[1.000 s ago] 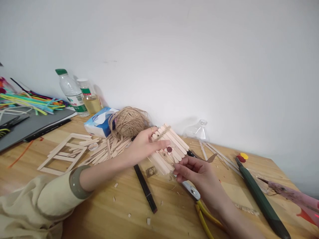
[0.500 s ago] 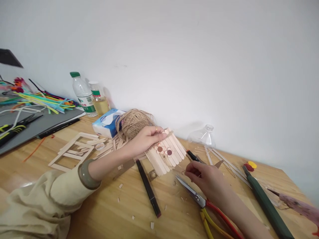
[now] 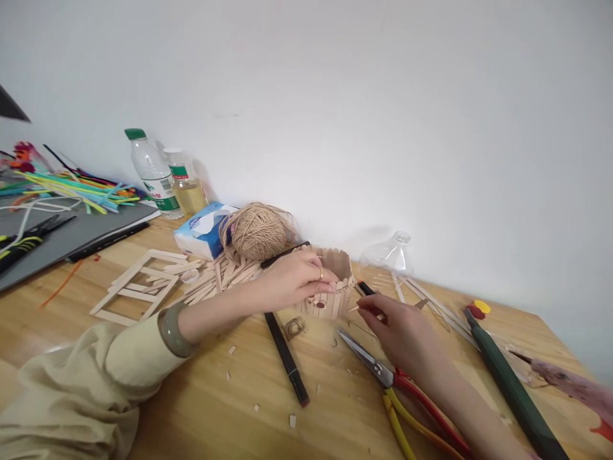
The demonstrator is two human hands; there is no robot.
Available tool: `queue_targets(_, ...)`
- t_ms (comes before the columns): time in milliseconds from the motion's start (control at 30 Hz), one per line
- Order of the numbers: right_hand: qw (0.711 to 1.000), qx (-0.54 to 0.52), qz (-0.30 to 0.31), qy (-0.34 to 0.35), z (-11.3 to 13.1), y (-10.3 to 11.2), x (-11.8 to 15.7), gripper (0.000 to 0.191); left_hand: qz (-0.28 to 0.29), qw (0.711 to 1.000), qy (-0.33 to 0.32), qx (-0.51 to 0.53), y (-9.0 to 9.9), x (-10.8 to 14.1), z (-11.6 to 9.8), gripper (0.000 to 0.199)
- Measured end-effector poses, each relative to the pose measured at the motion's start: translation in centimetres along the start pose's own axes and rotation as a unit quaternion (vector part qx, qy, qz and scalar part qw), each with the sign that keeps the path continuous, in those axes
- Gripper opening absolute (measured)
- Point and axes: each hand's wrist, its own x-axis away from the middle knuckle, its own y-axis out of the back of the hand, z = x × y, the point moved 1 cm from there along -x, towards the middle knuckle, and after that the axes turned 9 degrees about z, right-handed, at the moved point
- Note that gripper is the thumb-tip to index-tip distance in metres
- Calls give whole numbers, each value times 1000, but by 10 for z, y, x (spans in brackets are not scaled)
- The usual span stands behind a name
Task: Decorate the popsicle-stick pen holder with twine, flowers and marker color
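A small holder made of craft sticks (image 3: 330, 305), with a brown flower on its side, stands upright on the table and its hollow top shows. My left hand (image 3: 304, 275) is closed on its near rim and hides much of that side. Just right of the holder, my right hand (image 3: 395, 322) pinches a thin pale strand, probably twine, whose short end shows at the fingertips. Scissors (image 3: 376, 370) with red and yellow handles lie beneath my right hand. A black marker (image 3: 287, 361) lies in front of the holder.
Behind my left hand are a twine ball (image 3: 261, 233), a tissue pack (image 3: 204, 230) and loose craft sticks (image 3: 215, 281). Two bottles stand by the wall. At right lie a green tool (image 3: 512, 383), a pink-handled tool (image 3: 569, 377) and a cut clear bottle top (image 3: 395, 252).
The holder has turned from lying tilted with its flowered side up to upright, hollow top showing. My left hand has shifted slightly right and down; my right hand stays close by.
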Motion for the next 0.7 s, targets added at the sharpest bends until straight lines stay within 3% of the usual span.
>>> queue_targets(100,1000,2,7,4,2,-2,0,20,-10,996,-48,-80,-12,-3,0,25)
queue_targets(200,1000,8,11,3,3,-1,2,20,-51,994,-87,-32,-11,-3,-2,28)
queue_targets(333,1000,23,11,-7,4,5,4,24,-95,994,-1,54,12,2,-1,26)
queue_targets(433,999,32,9,-18,5,11,6,25,-10,998,36,45,25,5,3,24)
queue_targets(600,999,36,6,-37,7,17,9,34,131,989,-9,-61,27,8,8,31)
queue_targets(700,999,23,5,-32,7,19,10,30,162,982,-7,-92,24,9,9,5)
